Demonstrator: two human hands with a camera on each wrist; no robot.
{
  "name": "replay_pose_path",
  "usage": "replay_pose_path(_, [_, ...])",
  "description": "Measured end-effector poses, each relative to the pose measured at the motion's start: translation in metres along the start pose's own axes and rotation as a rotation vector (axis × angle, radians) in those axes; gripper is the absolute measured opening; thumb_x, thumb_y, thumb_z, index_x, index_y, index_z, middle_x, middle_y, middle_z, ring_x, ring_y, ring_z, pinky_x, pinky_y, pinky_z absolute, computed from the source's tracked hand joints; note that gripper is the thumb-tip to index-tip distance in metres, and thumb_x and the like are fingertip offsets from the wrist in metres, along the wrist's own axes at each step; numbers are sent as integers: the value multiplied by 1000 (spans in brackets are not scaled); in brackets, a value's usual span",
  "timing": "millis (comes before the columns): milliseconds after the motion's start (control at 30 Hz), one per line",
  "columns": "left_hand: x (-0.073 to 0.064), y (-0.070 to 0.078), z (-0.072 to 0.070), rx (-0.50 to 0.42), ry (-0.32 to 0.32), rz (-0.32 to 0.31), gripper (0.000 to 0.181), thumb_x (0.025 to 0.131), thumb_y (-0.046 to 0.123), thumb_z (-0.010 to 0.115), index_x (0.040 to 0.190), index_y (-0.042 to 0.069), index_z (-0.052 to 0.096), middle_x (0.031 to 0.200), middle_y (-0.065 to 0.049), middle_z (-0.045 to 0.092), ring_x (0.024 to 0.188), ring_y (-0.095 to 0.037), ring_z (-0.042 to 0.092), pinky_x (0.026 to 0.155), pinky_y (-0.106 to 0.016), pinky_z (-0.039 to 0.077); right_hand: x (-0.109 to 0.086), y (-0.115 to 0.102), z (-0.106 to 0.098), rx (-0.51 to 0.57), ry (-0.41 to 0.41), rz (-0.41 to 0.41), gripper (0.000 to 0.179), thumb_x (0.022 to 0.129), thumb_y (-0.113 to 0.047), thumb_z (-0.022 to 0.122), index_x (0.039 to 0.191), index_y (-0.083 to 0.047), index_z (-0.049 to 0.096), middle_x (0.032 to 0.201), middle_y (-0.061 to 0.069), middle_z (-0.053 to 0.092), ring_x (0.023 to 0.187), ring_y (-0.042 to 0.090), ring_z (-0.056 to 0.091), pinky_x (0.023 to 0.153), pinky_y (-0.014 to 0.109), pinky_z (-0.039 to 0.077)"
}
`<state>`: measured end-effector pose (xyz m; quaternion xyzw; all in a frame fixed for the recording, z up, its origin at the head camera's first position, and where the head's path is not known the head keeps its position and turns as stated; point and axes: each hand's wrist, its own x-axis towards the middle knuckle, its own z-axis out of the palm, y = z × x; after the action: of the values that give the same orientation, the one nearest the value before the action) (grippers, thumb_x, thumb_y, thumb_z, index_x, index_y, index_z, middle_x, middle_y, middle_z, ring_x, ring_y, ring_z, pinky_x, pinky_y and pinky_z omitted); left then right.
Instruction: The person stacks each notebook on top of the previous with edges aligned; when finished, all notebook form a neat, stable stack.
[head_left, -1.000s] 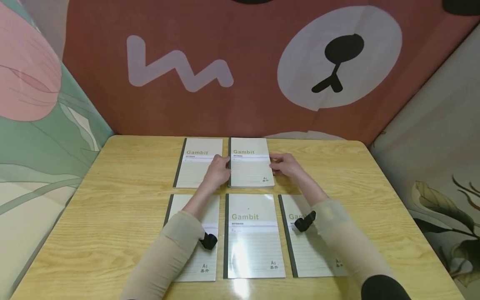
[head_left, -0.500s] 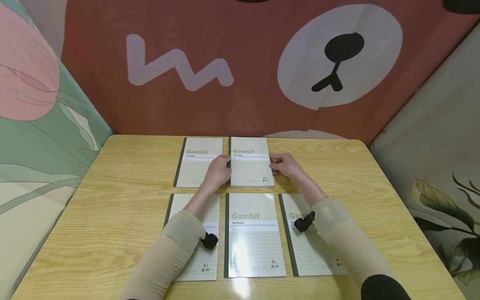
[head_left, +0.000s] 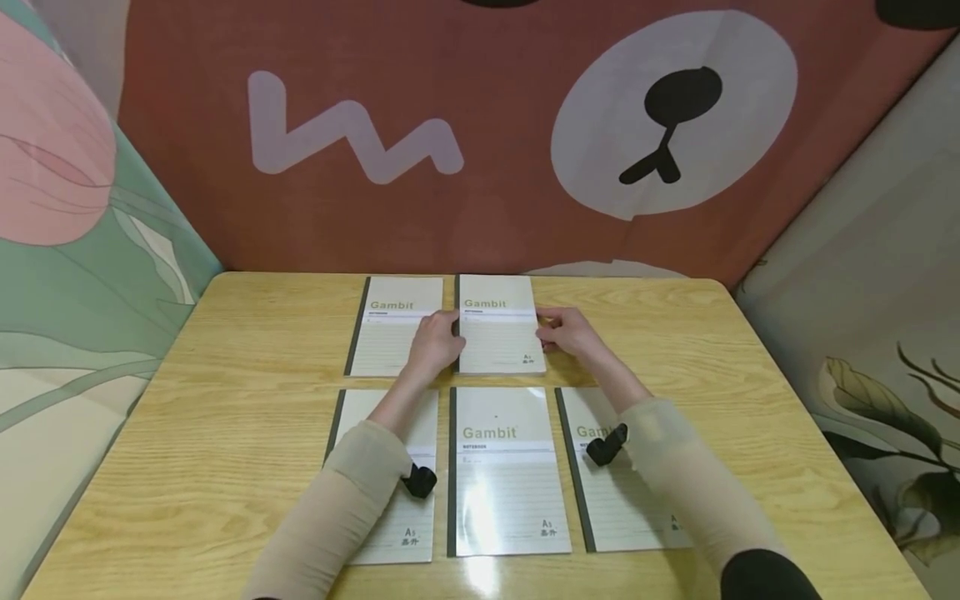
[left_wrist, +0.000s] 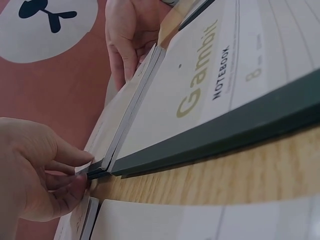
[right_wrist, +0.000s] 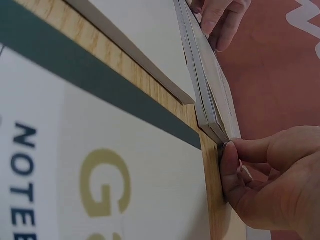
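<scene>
A white Gambit notebook (head_left: 498, 333) with a dark spine lies in the back row, at the right; the right wrist view shows layered edges there, like a stack of notebooks (right_wrist: 212, 122). My left hand (head_left: 437, 340) pinches its spine side, thumb (left_wrist: 75, 156) on top and fingers lower down. At the opposite edge my right hand (head_left: 573, 331) pinches the side between thumb and fingers. Another notebook (head_left: 390, 350) lies just left, partly behind my left hand. The undersides of the held edges are hidden.
Closer to me lie a left notebook (head_left: 390, 533), a middle notebook (head_left: 510, 483) and a right notebook (head_left: 622, 508); my forearms cover parts of the outer two. All rest on a wooden table (head_left: 247, 358). A printed red backdrop (head_left: 510, 225) rises behind its far edge.
My left thumb now reaches slightly farther over the notebook's spine edge. The notebooks and my right hand look unchanged, apart from a small shift of the head view.
</scene>
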<state>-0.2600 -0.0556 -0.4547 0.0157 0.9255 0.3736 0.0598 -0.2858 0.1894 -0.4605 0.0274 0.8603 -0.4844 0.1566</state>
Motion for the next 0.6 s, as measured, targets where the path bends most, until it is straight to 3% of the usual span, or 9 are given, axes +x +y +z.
replay_pose_path(233, [3, 0, -1, -60, 5, -10, 55, 95, 2, 59, 149, -1, 51, 153, -20, 53, 143, -33, 50, 115, -44, 47, -4, 1, -2, -14, -29, -18, 54, 103, -7, 60, 155, -7, 45, 95, 9, 58, 75, 9, 62, 69, 18, 56])
replay_pose_path(367, [3, -1, -3, -91, -7, -20, 52, 98, 5, 56, 149, 0, 50, 152, -20, 54, 123, -31, 59, 99, -40, 55, -4, 0, 0, -17, -30, -15, 55, 103, -8, 58, 156, -8, 43, 100, 12, 58, 78, 9, 62, 71, 18, 56])
replay_pose_path(467, [4, -5, -10, -164, -31, -28, 50, 101, 10, 55, 150, 1, 51, 150, -20, 57, 114, -31, 60, 91, -38, 54, -4, -1, -1, 10, -18, -2, 58, 104, -8, 57, 158, -7, 38, 106, 13, 59, 78, 9, 62, 71, 19, 57])
replay_pose_path(533, [5, -8, -20, -220, -55, -37, 50, 103, 14, 54, 151, 2, 49, 150, -19, 56, 119, -32, 61, 94, -40, 55, -3, -3, -2, 44, 19, 3, 57, 104, -9, 56, 158, -6, 38, 108, 14, 59, 76, 10, 61, 71, 21, 57])
replay_pose_path(600, [7, -13, -32, -263, -69, -49, 52, 104, 18, 53, 154, 5, 47, 152, -16, 54, 132, -32, 57, 107, -43, 52, -4, -8, -3, 89, 66, -16, 55, 106, -11, 54, 158, -4, 39, 109, 17, 60, 77, 15, 60, 74, 26, 57])
